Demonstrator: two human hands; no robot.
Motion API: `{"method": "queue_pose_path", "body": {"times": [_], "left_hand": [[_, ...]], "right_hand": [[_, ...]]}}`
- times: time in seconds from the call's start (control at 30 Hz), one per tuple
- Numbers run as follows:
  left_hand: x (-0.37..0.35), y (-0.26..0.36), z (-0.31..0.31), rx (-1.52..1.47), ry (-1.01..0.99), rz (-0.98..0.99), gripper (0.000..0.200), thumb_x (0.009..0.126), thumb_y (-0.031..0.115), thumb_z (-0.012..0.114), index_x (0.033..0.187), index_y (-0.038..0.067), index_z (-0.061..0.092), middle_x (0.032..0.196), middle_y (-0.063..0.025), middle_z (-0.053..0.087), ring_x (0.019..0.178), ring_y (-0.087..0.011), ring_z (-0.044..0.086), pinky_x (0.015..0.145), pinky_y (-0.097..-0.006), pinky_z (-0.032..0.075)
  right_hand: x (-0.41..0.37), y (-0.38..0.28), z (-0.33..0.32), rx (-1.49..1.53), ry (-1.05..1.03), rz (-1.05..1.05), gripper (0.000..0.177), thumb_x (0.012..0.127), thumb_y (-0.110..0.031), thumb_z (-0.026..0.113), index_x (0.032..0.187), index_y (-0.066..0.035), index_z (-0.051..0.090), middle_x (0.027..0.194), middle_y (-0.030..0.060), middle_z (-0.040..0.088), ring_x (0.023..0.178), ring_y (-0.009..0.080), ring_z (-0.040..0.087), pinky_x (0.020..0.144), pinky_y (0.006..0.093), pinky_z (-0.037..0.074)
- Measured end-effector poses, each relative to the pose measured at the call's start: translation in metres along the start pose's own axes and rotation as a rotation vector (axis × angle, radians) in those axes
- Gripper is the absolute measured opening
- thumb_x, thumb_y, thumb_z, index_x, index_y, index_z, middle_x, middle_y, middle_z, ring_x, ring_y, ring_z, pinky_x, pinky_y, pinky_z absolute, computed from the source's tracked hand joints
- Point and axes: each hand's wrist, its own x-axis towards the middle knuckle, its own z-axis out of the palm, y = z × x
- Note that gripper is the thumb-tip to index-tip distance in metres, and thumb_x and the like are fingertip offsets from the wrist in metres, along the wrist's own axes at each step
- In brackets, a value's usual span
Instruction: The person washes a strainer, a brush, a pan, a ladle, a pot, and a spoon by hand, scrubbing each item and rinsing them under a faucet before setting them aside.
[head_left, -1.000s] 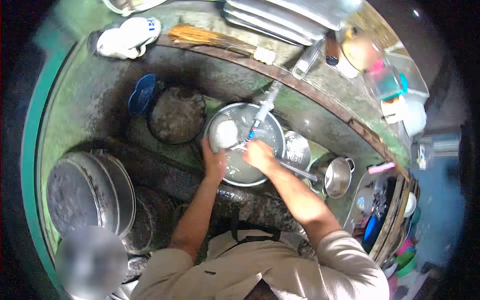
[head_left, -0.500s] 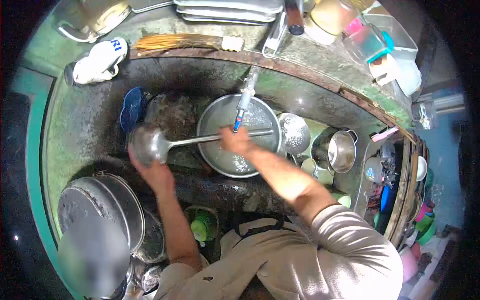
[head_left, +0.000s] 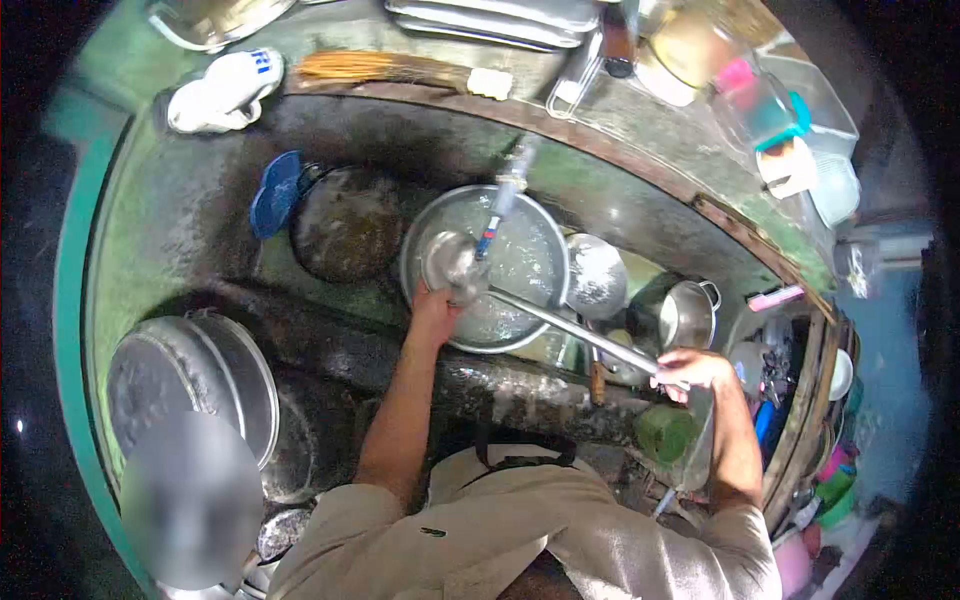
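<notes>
Presently holding a ladle (head_left: 550, 318) at both ends: by its bowl (head_left: 450, 262) in the left hand (head_left: 434, 314), over a basin (head_left: 552, 220) and near the tap (head_left: 488, 238); by its handle (head_left: 610, 347) in the right hand (head_left: 702, 370) (with a pot (head_left: 690, 312) just beyond).

Over a round metal basin (head_left: 553, 230), clock positions taken from its centre: a person's left hand (head_left: 436, 308), at eight o'clock, cups the bowl end of a long metal ladle (head_left: 570, 325). At four, the right hand (head_left: 700, 370) has its fingers curled round the handle's far end. A tap (head_left: 510, 187) reaches in from twelve. A dark round pan (head_left: 345, 225) sits between nine and ten, a shiny pot (head_left: 690, 312) between three and four.
</notes>
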Motion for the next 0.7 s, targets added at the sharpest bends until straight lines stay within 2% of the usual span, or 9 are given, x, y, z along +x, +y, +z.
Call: {"method": "queue_pose_path", "body": {"times": [0.07, 0.13, 0.2, 0.33, 0.4, 0.47, 0.53, 0.63, 0.7], "left_hand": [[0.012, -0.035, 0.003, -0.047, -0.041, -0.142, 0.056, 0.082, 0.001, 0.056, 0.134, 0.011, 0.04, 0.124, -0.012, 0.052, 0.108, -0.0298, 0.057, 0.085, -0.0452, 0.053], [0.039, -0.061, -0.01, -0.149, 0.031, -0.32, 0.052, 0.087, 0.012, 0.058, 0.135, 0.013, 0.039, 0.128, -0.0127, 0.052, 0.11, -0.0307, 0.057, 0.087, -0.0482, 0.051], [0.049, -0.043, 0.0, -0.212, -0.186, -0.318, 0.058, 0.087, 0.031, 0.063, 0.136, 0.013, 0.039, 0.134, -0.0133, 0.048, 0.118, -0.0331, 0.051, 0.09, -0.0555, 0.046], [0.057, -0.005, 0.039, -0.094, 0.016, -0.522, 0.064, 0.088, 0.054, 0.053, 0.129, 0.004, 0.049, 0.136, -0.0135, 0.046, 0.12, -0.0288, 0.048, 0.095, -0.0622, 0.037], [0.074, -0.019, 0.04, 0.525, -0.133, -0.378, 0.072, 0.082, 0.061, 0.056, 0.135, 0.013, 0.046, 0.137, -0.0123, 0.046, 0.128, -0.0328, 0.039, 0.096, -0.0628, 0.032], [0.128, -0.053, 0.015, 0.63, -0.192, -0.406, 0.071, 0.082, 0.058, 0.058, 0.133, 0.01, 0.047, 0.133, -0.0161, 0.05, 0.125, -0.033, 0.044, 0.097, -0.0539, 0.037], [0.172, -0.093, -0.01, 1.078, -0.2, 0.0, 0.069, 0.081, 0.052, 0.063, 0.131, 0.007, 0.048, 0.127, -0.0216, 0.054, 0.12, -0.0331, 0.05, 0.097, -0.0436, 0.041], [0.084, -0.011, 0.065, 1.416, -0.356, 0.459, 0.066, 0.083, 0.051, 0.06, 0.13, 0.005, 0.049, 0.123, -0.0236, 0.056, 0.115, -0.0342, 0.055, 0.097, -0.0379, 0.042], [0.109, -0.017, 0.038, 1.364, -0.206, 0.457, 0.059, 0.085, 0.048, 0.06, 0.122, 0.003, 0.053, 0.111, -0.0164, 0.061, 0.099, -0.0279, 0.059, 0.087, -0.0358, 0.047]], "right_hand": [[-0.027, 0.032, 0.002, 0.294, -0.082, -0.169, 0.024, 0.089, -0.028, 0.064, 0.094, -0.004, 0.061, 0.065, 0.0036, 0.058, 0.053, 0.0106, 0.055, 0.047, 0.0243, 0.048], [-0.043, 0.036, 0.03, 0.077, 0.211, -0.185, 0.017, 0.089, -0.022, 0.064, 0.088, -0.006, 0.058, 0.066, 0.0015, 0.058, 0.052, 0.01, 0.051, 0.045, 0.0236, 0.046], [-0.046, 0.037, 0.063, -0.706, 0.618, -0.379, 0.017, 0.088, -0.017, 0.062, 0.091, -0.004, 0.052, 0.066, 0.0119, 0.056, 0.055, 0.0235, 0.056, 0.053, 0.0384, 0.051], [-0.021, 0.072, 0.094, -0.976, 1.139, -0.259, 0.031, 0.075, -0.015, 0.068, 0.095, -0.003, 0.047, 0.093, 0.0202, 0.057, 0.076, 0.0405, 0.06, 0.065, 0.0497, 0.049], [-0.015, 0.08, 0.103, -1.118, 1.353, -0.366, 0.037, 0.064, -0.011, 0.072, 0.091, -0.003, 0.048, 0.093, 0.0205, 0.054, 0.084, 0.0397, 0.058, 0.072, 0.0488, 0.047], [-0.003, 0.087, 0.099, -1.03, 1.381, -0.316, 0.04, 0.055, -0.008, 0.073, 0.087, -0.002, 0.05, 0.089, 0.0203, 0.05, 0.086, 0.0386, 0.054, 0.074, 0.0472, 0.044], [0.009, 0.086, 0.094, -0.971, 1.466, -0.293, 0.036, 0.055, -0.006, 0.072, 0.085, -0.001, 0.052, 0.085, 0.0191, 0.049, 0.08, 0.0381, 0.052, 0.069, 0.0466, 0.044], [0.037, 0.089, 0.073, -1.009, 1.51, -0.438, 0.036, 0.056, -0.003, 0.07, 0.087, -0.001, 0.053, 0.085, 0.0189, 0.05, 0.08, 0.0378, 0.052, 0.072, 0.046, 0.043], [0.049, 0.084, 0.066, -1.04, 1.551, -0.504, 0.036, 0.056, -0.002, 0.067, 0.088, -0.002, 0.053, 0.084, 0.0186, 0.051, 0.083, 0.037, 0.053, 0.074, 0.045, 0.042]]}}
